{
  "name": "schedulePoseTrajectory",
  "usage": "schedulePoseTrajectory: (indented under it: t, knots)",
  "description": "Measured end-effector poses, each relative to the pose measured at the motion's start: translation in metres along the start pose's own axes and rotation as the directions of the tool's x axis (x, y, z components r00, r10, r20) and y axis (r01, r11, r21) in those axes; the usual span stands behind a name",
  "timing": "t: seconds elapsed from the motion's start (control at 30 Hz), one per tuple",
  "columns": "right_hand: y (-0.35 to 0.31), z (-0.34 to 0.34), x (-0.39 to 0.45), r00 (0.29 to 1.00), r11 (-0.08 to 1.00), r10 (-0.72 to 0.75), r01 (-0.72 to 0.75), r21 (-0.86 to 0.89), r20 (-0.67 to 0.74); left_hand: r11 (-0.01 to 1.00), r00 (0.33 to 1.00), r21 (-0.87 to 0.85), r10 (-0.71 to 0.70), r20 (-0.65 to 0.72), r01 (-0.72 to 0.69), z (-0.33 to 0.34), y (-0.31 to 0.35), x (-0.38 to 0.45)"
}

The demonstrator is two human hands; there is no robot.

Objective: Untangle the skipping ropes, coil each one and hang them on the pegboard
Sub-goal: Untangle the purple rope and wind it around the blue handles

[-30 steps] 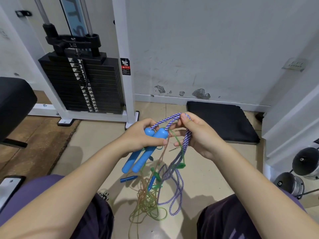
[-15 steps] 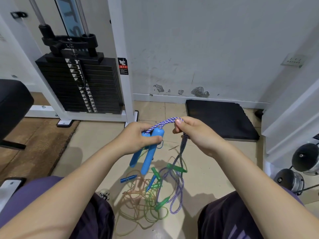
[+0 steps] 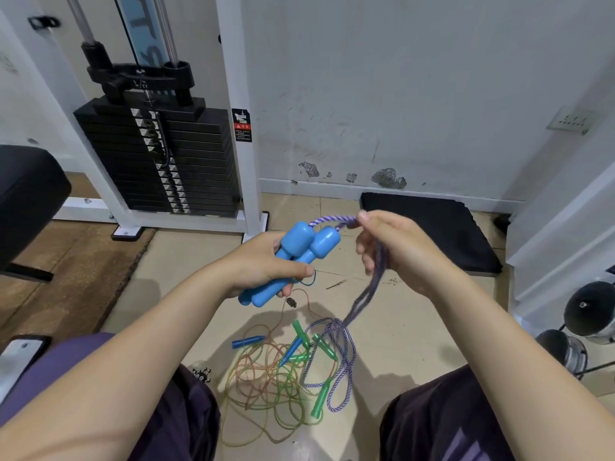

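Observation:
My left hand (image 3: 266, 264) grips the two light-blue handles (image 3: 299, 257) of the purple-and-white braided rope (image 3: 346, 354), held side by side. From the handle tops the rope arcs right to my right hand (image 3: 396, 251), which pinches it between thumb and fingers; the strands hang from that hand down to loops on the floor. Below lies a tangle of thin orange and green ropes (image 3: 266, 384) with green handles (image 3: 319, 400) and small dark-blue handles (image 3: 248, 341). No pegboard is in view.
A weight-stack machine (image 3: 159, 161) with a white frame stands at the back left. A black bench pad (image 3: 26, 194) is at the left, a black floor mat (image 3: 429, 231) behind my right hand, and dumbbells (image 3: 585, 314) at the right. My knees frame the floor tangle.
My left hand has tilted the blue handles so their tops point up and toward me. The thin green and orange ropes have dropped away from the braided rope to the floor.

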State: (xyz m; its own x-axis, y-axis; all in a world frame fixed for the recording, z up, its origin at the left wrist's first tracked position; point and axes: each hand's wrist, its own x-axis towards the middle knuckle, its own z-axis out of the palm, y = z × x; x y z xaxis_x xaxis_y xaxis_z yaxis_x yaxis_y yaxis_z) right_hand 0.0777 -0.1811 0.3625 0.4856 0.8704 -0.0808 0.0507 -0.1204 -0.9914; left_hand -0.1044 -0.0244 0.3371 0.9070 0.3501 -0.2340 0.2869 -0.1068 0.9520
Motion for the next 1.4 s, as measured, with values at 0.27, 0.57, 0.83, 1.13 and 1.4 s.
schedulePoseTrajectory:
  t: [0.27, 0.57, 0.83, 1.13, 1.4]
  knots:
    - [0.014, 0.034, -0.007, 0.974, 0.963, 0.033, 0.030, -0.269, 0.226, 0.998, 0.977, 0.028, -0.065, 0.202, 0.061, 0.010, -0.003, -0.001]
    - [0.009, 0.035, -0.004, 0.990, 0.983, -0.022, 0.047, -0.178, 0.141, 0.991, 0.970, 0.065, -0.125, 0.209, 0.114, 0.007, -0.007, 0.003]
    - [-0.001, 0.015, 0.000, 1.000, 0.999, -0.009, 0.009, -0.038, -0.012, 0.995, 0.971, 0.051, -0.095, 0.220, 0.086, 0.001, -0.006, -0.001]
    - [0.005, 0.010, -0.001, 0.994, 0.961, 0.016, 0.015, -0.276, 0.110, 0.990, 0.967, 0.106, -0.118, 0.225, 0.096, 0.000, -0.005, -0.002]
    - [-0.001, 0.003, -0.001, 0.991, 0.958, 0.003, 0.036, -0.284, 0.135, 0.983, 0.958, 0.117, -0.162, 0.235, 0.138, -0.006, -0.002, -0.003]
